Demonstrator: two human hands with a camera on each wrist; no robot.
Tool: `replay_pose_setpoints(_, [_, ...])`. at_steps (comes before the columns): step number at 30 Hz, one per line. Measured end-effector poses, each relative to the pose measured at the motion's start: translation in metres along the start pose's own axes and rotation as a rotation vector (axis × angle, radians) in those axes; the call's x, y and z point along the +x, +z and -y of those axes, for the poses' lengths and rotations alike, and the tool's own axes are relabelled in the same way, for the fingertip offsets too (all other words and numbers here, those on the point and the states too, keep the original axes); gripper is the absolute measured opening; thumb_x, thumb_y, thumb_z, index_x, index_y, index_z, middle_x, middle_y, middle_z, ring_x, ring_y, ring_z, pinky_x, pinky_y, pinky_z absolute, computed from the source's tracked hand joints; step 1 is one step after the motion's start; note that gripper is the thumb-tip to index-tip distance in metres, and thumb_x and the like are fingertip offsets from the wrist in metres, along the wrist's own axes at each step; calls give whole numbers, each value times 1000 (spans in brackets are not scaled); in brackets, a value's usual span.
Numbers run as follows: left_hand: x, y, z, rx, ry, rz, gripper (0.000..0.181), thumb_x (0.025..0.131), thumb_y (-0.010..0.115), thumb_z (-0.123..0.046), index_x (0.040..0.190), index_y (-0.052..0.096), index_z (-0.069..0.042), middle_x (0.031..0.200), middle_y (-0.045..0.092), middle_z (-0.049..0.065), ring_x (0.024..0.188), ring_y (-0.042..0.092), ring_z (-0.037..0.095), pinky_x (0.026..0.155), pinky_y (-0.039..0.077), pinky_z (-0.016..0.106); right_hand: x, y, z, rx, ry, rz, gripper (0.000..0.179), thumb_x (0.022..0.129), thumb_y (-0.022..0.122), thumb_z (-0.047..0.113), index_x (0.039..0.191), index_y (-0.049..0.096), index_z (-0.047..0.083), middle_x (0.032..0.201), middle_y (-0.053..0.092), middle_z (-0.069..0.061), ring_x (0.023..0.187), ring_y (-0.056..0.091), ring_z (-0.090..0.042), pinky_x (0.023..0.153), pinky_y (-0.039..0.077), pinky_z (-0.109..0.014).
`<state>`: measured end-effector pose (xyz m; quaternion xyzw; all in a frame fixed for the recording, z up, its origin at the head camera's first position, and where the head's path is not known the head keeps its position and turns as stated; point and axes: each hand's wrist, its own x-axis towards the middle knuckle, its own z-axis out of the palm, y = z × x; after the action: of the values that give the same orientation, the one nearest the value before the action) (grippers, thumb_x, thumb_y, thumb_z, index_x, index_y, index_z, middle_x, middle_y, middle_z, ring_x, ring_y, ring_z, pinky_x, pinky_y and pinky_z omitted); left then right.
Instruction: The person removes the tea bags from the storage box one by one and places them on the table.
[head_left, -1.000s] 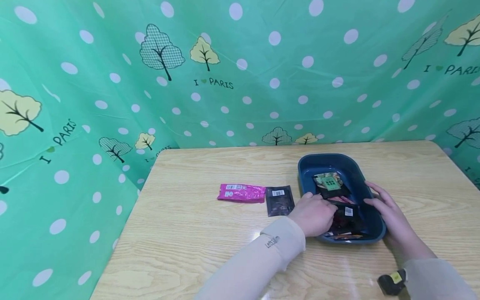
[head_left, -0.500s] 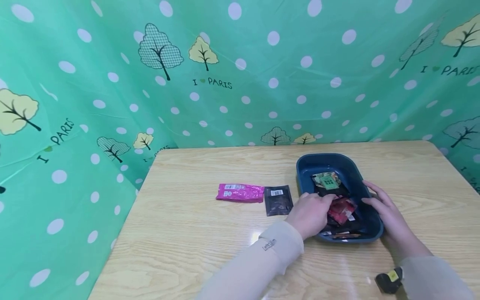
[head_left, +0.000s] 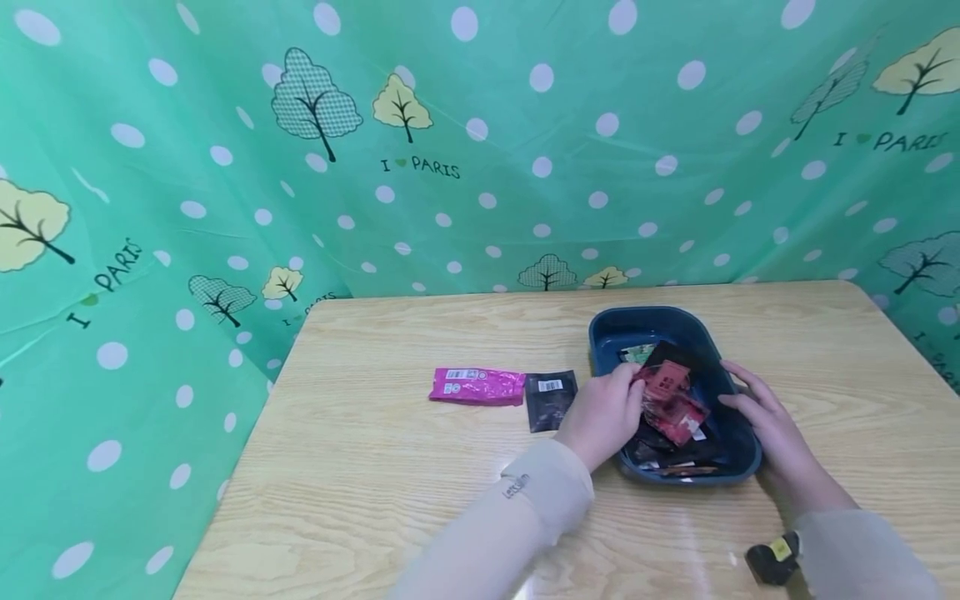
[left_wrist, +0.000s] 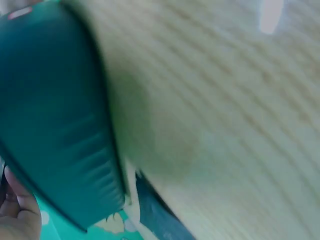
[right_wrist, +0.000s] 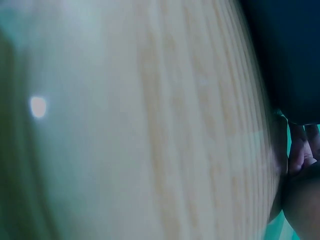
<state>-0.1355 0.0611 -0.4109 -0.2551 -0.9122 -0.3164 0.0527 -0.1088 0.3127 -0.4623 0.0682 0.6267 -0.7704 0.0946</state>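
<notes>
A person's left grip (head_left: 602, 412) pinches a glossy red-and-black packet (head_left: 666, 382) at its left edge, over an open, dark blue, rounded box (head_left: 624, 330). Across the box, the right grip (head_left: 772, 429) is loosely extended, its fingers touching the outer side at the rim. Beyond the left grip, a packet with a green print (head_left: 637, 353) shows partly inside the box; shiny dark packets (head_left: 677, 455) lie nearer than the pinched one. Just left of the left grip, a flat square black packet (head_left: 551, 398) rests on the pale wood-grain desk (head_left: 337, 467), with a long bright pink packet (head_left: 477, 387) farther left. Below the right grip, beside the sleeve, sits a small black object with a yellow label (head_left: 772, 560).
</notes>
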Motion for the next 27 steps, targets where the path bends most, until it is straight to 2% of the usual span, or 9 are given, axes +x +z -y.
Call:
replay_pose_setpoints(4, [0,-10,3,-87,-26,-56,24,105,46,-21,123,60,-11,98,72,0,81,64,3,75,53,16,0,0,-1,34,-14,-2,49,105,47,16,148,37,36,119,51,16,97,66,-2,78,57,-23])
replay_pose_setpoints(7, [0,-16,6,-141,-47,-50,30,106,43,-20,131,57,-10,112,71,4,100,67,8,88,53,21,1,0,-1,58,-21,-7,48,104,47,13,145,40,37,117,55,18,96,67,-3,77,57,-23])
replay_pose_setpoints(10, [-1,-22,9,-170,-69,-33,37,107,39,-20,141,51,-9,128,65,7,120,62,16,102,49,27,1,1,-1,51,-13,-10,48,104,47,13,145,40,37,116,55,19,95,67,-3,77,57,-23])
replay_pose_setpoints(15, [-5,-31,14,-197,-89,-35,40,108,39,-22,146,47,-15,138,60,6,129,56,17,109,43,28,2,1,0,-7,15,-21,50,104,48,18,149,36,38,118,50,18,96,65,1,78,56,-21])
replay_pose_setpoints(18, [-8,-36,16,-226,-96,-50,40,107,41,-23,146,49,-16,134,61,6,119,62,14,105,45,25,1,1,0,-18,20,-26,50,104,49,19,149,36,38,119,48,18,96,65,2,78,56,-21])
replay_pose_setpoints(21, [-10,-39,21,-273,-111,-72,38,106,45,-24,142,53,-15,126,64,7,93,68,7,94,51,21,0,-1,-1,-19,16,-23,51,104,49,20,150,35,38,119,48,17,96,65,2,78,56,-21])
replay_pose_setpoints(23, [-11,-40,26,-303,-126,-90,35,105,48,-24,138,58,-14,123,66,6,86,65,4,90,52,20,0,-1,-1,-22,13,-18,52,104,49,20,150,35,38,119,47,17,96,65,2,78,56,-21])
replay_pose_setpoints(25, [-13,-42,31,-363,-157,-91,33,104,51,-24,135,60,-13,119,66,8,68,61,1,78,53,19,1,-1,-1,-22,13,-12,52,104,49,20,151,34,37,120,46,16,96,65,1,78,57,-21])
replay_pose_setpoints(27, [-15,-44,37,-425,-198,-87,31,103,53,-24,131,63,-14,116,67,8,62,61,3,67,54,19,1,0,-1,-19,11,-10,52,104,49,20,151,34,37,120,46,16,96,65,1,78,57,-22])
